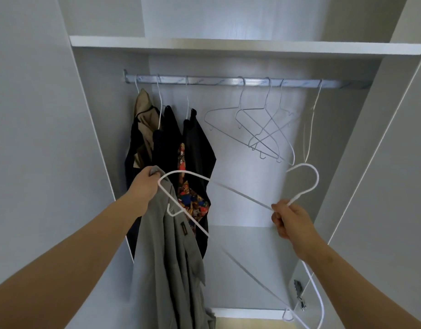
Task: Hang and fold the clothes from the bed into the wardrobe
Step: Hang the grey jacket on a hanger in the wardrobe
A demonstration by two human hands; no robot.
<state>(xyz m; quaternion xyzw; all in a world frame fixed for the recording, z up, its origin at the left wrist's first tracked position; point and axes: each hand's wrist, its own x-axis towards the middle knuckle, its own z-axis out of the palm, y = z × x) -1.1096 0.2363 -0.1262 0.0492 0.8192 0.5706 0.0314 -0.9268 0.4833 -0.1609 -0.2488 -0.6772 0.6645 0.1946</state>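
I stand before the open wardrobe. My left hand (146, 185) grips the top of a grey shirt (168, 262), which hangs down in front of the wardrobe's lower part. My right hand (289, 220) pinches the neck of a white wire hanger (238, 194), just below its hook. The hanger lies tilted, with one shoulder end against the shirt near my left hand and the other end low at the right. The metal rail (216, 80) crosses the wardrobe above both hands.
On the rail's left hang a beige garment (144, 110) and dark garments (197, 141), one with a colourful print. Several empty wire hangers (254, 129) hang at the right. A white shelf (247, 47) lies above the rail. An open door (394, 186) stands at the right.
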